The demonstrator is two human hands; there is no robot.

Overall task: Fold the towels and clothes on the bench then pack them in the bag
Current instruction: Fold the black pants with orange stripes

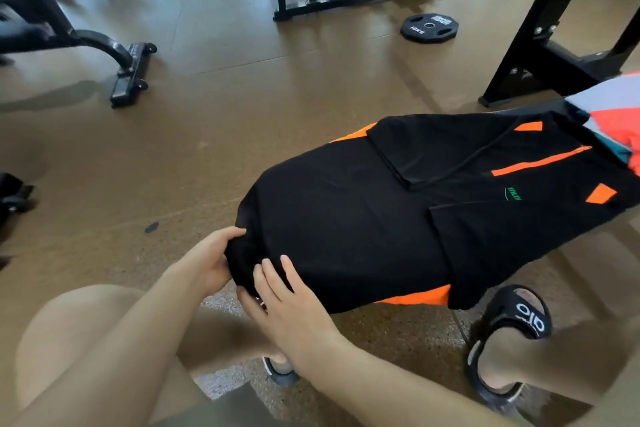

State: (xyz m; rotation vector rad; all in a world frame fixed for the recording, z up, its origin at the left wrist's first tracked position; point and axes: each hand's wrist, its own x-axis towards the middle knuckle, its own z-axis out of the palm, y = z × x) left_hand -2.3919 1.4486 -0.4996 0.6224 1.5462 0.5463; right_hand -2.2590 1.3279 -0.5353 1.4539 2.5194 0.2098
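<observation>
1. Head view, nearest the camera: both bare forearms reach forward over the person's knees to the near end of a black shirt [346, 218] with orange panels.
2. The left hand [211, 262] comes in from the left, fingers curled over the bunched hem, gripping the cloth.
3. The right hand [287, 302] lies on top of the hem just beside the left; its fingers are fairly straight and slightly spread on the fabric, the thumb tucked at the edge beneath, seemingly pinching it.
4. The shirt lies flat along the bench, which it hides, sleeves folded inward, collar at the far end.
5. Small green lettering [514, 198] on the chest is too small to read.
6. A grey, orange and teal garment [613, 114] lies past the collar.
7. A black slide sandal [516, 322] reads "olo"; a weight plate [429, 28] on the floor reads "10KG".
</observation>
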